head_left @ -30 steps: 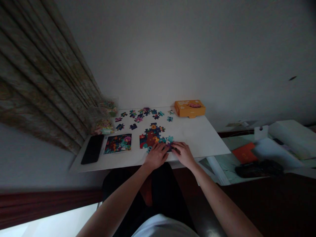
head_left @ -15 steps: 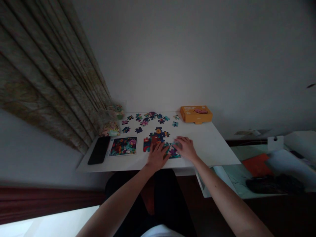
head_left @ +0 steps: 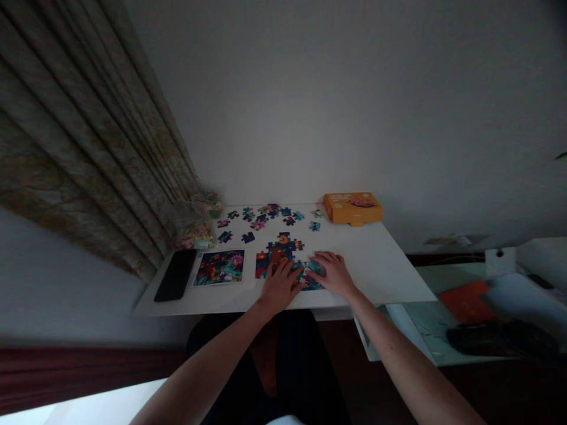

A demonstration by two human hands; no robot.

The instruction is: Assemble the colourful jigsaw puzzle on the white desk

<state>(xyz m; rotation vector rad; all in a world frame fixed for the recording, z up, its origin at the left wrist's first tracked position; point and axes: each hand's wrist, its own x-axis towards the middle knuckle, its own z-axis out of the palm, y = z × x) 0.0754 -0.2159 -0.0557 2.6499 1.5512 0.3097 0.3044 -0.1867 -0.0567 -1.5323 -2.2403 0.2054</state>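
Observation:
A partly joined jigsaw puzzle (head_left: 279, 252) in dark red, blue and teal lies near the table's front edge. My left hand (head_left: 278, 286) rests flat over its lower part with the fingers spread, hiding some of it. At the right end of the puzzle, my right hand (head_left: 333, 273) is curled, thumb and fingers around a teal puzzle piece (head_left: 315, 267) that is partly covered. Left of the puzzle lies a picture card (head_left: 219, 267) in similar colours. Several loose puzzle pieces (head_left: 258, 225) are scattered behind it.
An orange box (head_left: 353, 208) stands at the back right of the white table (head_left: 381, 260). A black phone (head_left: 176, 275) lies at the left edge, with clear bags of pieces (head_left: 195, 231) behind it beside the curtain (head_left: 124, 136). Lower right is a shelf with an orange envelope (head_left: 468, 301).
My right hand has drawn slightly closer to the left hand, its thumb and fingers still at the puzzle's right end. The left hand stays on the puzzle. The view has shifted slightly.

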